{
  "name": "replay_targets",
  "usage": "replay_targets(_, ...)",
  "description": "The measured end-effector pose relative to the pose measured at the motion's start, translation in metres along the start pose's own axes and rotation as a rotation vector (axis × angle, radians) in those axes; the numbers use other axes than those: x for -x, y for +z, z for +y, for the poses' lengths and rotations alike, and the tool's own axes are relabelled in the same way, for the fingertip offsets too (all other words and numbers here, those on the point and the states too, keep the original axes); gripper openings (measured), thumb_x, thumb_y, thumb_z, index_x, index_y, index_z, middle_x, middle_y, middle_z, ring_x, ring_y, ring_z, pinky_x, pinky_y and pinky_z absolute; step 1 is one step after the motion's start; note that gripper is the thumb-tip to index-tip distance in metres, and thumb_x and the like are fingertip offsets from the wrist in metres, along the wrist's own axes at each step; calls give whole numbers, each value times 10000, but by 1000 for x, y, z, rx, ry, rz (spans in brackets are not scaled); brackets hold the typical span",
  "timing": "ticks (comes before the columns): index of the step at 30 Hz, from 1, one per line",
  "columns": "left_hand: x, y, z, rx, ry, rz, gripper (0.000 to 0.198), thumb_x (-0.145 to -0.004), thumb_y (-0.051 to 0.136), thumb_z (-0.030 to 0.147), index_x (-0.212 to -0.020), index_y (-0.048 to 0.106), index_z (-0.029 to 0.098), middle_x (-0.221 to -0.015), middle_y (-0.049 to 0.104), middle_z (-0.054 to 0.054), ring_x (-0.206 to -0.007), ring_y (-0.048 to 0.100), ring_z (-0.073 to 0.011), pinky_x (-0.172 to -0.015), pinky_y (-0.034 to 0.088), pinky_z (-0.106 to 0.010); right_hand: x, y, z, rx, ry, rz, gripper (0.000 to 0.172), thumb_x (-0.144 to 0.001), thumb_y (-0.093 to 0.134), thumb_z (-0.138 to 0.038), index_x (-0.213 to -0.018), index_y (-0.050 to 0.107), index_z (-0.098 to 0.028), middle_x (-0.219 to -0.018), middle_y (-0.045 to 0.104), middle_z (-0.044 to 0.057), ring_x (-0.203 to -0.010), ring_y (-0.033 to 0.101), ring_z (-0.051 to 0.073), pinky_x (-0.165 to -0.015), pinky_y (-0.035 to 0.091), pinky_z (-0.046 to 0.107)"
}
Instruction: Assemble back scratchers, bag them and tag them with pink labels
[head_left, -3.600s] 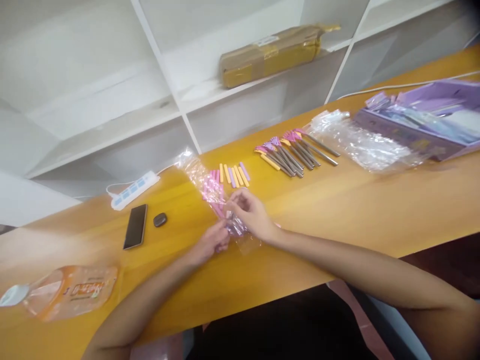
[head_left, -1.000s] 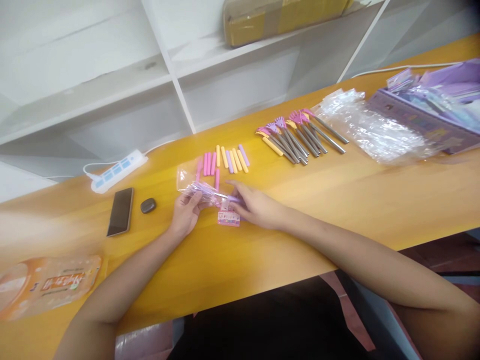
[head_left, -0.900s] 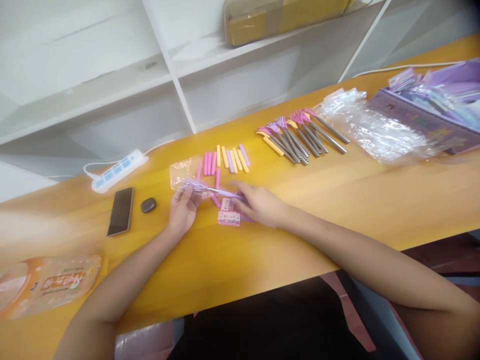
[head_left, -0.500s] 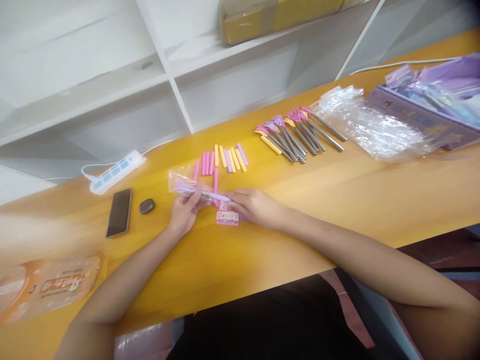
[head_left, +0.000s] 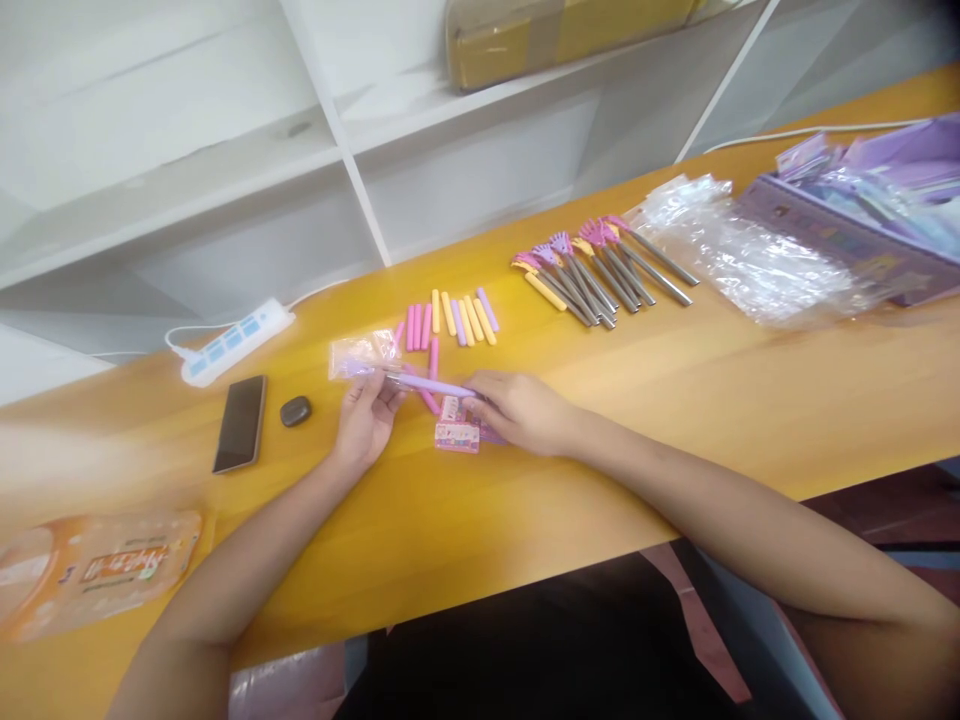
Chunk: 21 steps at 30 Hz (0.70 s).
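Observation:
A back scratcher with a purple handle [head_left: 435,386] is held level between both hands. My left hand [head_left: 363,425] pinches its metal shaft near the head, which is mostly hidden by the fingers and a clear plastic bag [head_left: 358,352]. Closed round the handle's far end is my right hand [head_left: 529,412]. Small pink printed cards [head_left: 457,437] lie on the table just below the handle. Loose pink handle sleeves [head_left: 433,355] lie under and behind it, beside a row of yellow and purple sleeves [head_left: 466,322].
Several back scratchers with metal shafts [head_left: 600,275] lie in a group at the back right. Beyond them are clear bags [head_left: 772,260] and a purple box [head_left: 840,235]. To the left are a power strip [head_left: 238,342], a phone [head_left: 240,424], a black case [head_left: 295,411] and an orange package [head_left: 124,565].
The back scratcher's claw head, seen above my left hand before, is now mostly covered. More of the purple handle shows between the hands, and the left fingers have shifted up slightly.

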<state>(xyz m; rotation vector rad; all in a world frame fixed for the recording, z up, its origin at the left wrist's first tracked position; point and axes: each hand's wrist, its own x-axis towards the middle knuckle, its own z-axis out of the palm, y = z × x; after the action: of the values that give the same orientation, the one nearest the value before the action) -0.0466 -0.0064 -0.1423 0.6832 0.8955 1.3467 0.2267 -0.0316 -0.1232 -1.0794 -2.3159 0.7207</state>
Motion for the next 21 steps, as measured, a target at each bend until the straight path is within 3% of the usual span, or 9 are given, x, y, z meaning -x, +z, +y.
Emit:
replay_targets(5, -1, -3, -1, 10, 11, -27, 302, -777, 992, 382, -928, 815, 191, -910, 816, -15, -798, 748, -99, -716, 615, -180, 1, -1, 1, -39, -78, -64, 353, -1182, 382, -397, -1041, 618, -175, -986, 663, 64, -811, 586, 163, -747, 401, 293)
replay_targets(11, 2, -3, -3, -115, -10, -123, 364, -727, 1016, 451, -879, 825, 180, -897, 822, -42, -804, 752, -126, -734, 627, -213, 1, 5, 11, 62, -222, -83, 372, -1187, 405, -396, -1132, 696, -172, -1039, 678, 84, -821, 585, 172, -733, 383, 292)
replay_targets(15, 5, -8, -9, -259, 5, -206, 436, -697, 1014, 533, -843, 828, 167, -813, 814, -48, -733, 747, -152, -739, 635, -268, 0, 12, 15, 35, -232, -72, 269, -1117, 618, -436, -1133, 734, -194, -1058, 712, 72, -865, 640, 174, -730, 392, 276)
replay_targets(18, 8, -11, -12, -397, 3, -287, 425, -692, 1013, 528, -780, 823, 157, -766, 816, -57, -685, 747, -180, -719, 634, -297, 0, 16, 15, 67, -212, -40, 371, -986, 797, -525, -1099, 728, -179, -1025, 721, 73, -836, 642, 182, -713, 399, 274)
replay_targets(21, 13, -9, -8, -587, -5, -413, 371, -780, 955, 510, -822, 858, 154, -833, 847, -86, -756, 787, -229, -766, 650, -331, 1, 20, 13, 106, -209, 23, 406, -986, 798, -526, -1189, 717, -184, -1014, 724, 67, -837, 654, 188, -710, 414, 278)
